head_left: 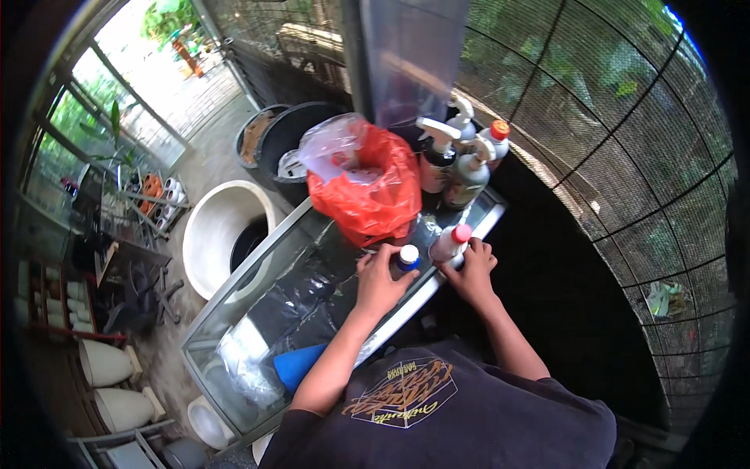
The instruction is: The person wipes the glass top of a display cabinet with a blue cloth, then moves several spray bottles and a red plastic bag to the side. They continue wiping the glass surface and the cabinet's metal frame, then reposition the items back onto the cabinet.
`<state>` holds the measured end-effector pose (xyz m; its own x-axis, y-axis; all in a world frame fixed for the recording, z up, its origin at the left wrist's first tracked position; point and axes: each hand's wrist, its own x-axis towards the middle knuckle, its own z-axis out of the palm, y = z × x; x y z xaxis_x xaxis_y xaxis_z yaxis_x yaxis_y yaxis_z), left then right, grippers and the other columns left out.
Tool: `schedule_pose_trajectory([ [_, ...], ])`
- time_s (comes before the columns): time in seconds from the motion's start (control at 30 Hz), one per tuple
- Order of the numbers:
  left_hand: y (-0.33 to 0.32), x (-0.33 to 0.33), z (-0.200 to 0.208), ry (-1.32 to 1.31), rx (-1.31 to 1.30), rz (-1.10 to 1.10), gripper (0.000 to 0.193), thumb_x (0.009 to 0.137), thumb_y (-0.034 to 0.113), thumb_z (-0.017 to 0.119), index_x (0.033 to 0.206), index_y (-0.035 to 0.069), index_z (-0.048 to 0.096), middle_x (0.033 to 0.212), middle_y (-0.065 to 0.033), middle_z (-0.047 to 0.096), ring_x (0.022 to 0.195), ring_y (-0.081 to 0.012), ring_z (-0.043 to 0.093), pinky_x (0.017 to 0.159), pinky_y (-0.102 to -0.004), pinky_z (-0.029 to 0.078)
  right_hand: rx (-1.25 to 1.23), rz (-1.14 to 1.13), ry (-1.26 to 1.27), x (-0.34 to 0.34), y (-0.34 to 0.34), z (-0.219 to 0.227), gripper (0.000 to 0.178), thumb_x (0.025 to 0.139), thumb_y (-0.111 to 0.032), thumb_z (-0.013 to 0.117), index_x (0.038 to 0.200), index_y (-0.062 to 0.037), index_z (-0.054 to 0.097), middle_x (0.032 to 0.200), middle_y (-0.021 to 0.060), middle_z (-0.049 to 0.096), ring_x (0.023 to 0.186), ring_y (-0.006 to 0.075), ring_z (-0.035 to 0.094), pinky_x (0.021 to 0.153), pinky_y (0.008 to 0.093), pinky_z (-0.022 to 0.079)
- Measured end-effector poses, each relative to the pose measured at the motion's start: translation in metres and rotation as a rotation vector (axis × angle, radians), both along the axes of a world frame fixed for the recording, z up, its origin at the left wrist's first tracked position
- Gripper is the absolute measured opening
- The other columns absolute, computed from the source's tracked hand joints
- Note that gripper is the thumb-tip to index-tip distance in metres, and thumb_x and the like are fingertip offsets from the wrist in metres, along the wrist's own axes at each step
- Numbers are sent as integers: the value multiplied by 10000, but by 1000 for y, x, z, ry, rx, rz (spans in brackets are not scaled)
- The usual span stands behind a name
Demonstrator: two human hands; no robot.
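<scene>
Over the glass display case my left hand point(381, 283) is curled round a small blue bottle point(404, 266) with a white cap. To its right, my right hand point(473, 275) closes on a pale bottle point(445, 248) with a pinkish-red cap. Both bottles look upright, and their lower parts are partly hidden by my fingers. Just beyond my left hand sits a red plastic bag point(367, 195), its contents mostly covered. Behind the right-hand bottle stand a dark spray bottle point(436, 164) with a white trigger and a grey pump bottle point(469, 180).
A bottle with an orange-red cap point(498, 133) stands at the case's far end. Through the glass top point(320, 242) show black plastic packets and a blue roll point(298, 367). Left of the case are a large white tub point(205, 234) and black bins point(273, 156). Mesh fencing point(625, 156) runs along the right.
</scene>
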<state>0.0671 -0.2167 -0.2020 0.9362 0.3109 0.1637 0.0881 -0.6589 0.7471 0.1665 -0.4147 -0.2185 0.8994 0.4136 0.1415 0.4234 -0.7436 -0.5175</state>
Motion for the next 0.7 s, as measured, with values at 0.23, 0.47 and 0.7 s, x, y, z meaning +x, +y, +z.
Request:
schedule_pose_trajectory([
  [0.23,-69,73,-15,-70,-72,3,512,798,249,817,1180,76,522,1110,-152,673,1091,-359,629,1050,-491,375,48,-56,21,58,-32,-1,564,735,-253,824,1225,-75,608,1250,144,539,1183,348,466,990,502,336],
  [0.47,-93,110,-14,-90,-189,48,522,815,203,804,1221,37,521,1173,-207,661,1098,-419,631,912,-482,500,413,-85,79,109,-58,-26,457,772,-193,804,1154,-25,618,1070,181,627,990,361,621,834,455,483],
  [0.7,-114,132,-25,-171,-196,106,560,829,207,801,1289,42,528,1140,-224,653,1067,-418,640,902,-470,506,536,-53,79,132,-53,-32,463,843,-146,759,1240,4,576,836,168,706,682,299,680,649,377,523],
])
